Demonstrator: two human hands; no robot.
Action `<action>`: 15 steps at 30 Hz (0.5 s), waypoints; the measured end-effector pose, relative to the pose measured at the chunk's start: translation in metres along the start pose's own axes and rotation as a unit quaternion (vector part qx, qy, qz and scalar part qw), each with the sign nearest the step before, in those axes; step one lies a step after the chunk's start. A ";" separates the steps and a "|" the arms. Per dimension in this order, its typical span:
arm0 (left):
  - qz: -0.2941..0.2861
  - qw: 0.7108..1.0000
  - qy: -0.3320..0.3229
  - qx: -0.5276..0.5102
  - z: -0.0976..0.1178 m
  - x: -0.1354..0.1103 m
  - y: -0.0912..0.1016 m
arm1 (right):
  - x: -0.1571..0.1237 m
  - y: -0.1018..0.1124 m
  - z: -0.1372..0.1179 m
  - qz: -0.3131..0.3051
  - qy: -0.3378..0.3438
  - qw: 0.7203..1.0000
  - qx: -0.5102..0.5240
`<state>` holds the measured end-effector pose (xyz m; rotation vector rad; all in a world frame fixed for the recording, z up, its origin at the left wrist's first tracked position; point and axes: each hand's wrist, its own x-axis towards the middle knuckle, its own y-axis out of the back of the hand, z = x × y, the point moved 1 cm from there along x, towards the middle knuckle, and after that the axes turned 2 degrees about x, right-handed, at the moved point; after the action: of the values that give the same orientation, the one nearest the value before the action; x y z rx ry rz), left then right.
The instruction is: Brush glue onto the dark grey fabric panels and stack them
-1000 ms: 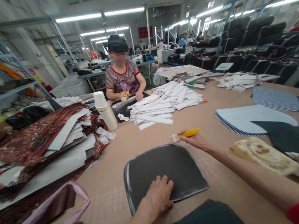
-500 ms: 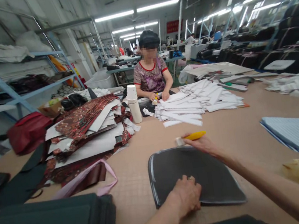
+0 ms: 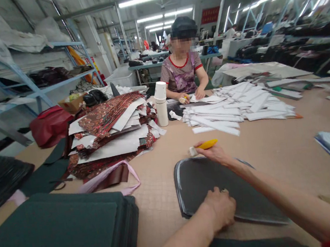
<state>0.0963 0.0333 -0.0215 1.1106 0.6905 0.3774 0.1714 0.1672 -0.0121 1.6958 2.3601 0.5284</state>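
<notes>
A dark grey curved panel (image 3: pixel 205 179) lies on the table before me, with whitish streaks along its left and near edges. My left hand (image 3: pixel 221 207) presses on its near part with bent, slightly parted fingers; a ring shows on one finger. In my right hand (image 3: pixel 213 152) is a brush (image 3: pixel 207 145) with a yellow handle and pale bristles. Its bristles are over the panel's far edge, pointing left; whether they touch is unclear. Another dark piece (image 3: pixel 250 246) is partly visible below the panel, at the table's near side.
A stack of dark green panels (image 3: pixel 57 232) stands at the left. Behind it are brown patterned pieces (image 3: pixel 106 119), a pink strip (image 3: pixel 108 178) and white cups (image 3: pixel 162 107). Across the table (image 3: pixel 161 206), a person (image 3: pixel 180 72) handles white strips (image 3: pixel 227 110) with a brush.
My view has shifted, so the table's contents sit farther right in it. The brush stays by the panel's far edge, and my left hand remains on the panel.
</notes>
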 end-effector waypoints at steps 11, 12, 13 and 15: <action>0.005 0.999 0.035 -0.039 0.003 0.003 0.003 | -0.019 0.001 -0.051 0.061 0.014 0.998 0.006; 0.015 0.998 0.047 -0.050 0.003 0.002 0.004 | -0.024 0.022 -0.061 0.087 0.011 0.996 -0.003; 0.027 0.996 0.059 -0.062 0.003 0.001 0.005 | -0.032 0.044 -0.072 0.118 0.012 0.993 -0.015; 0.050 0.992 0.084 -0.084 0.001 -0.003 0.011 | -0.056 0.090 -0.093 0.151 0.028 0.988 -0.007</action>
<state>0.0951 0.0353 -0.0104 0.9637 0.7386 0.6101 0.2356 0.1235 0.1056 2.0723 2.1374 0.6455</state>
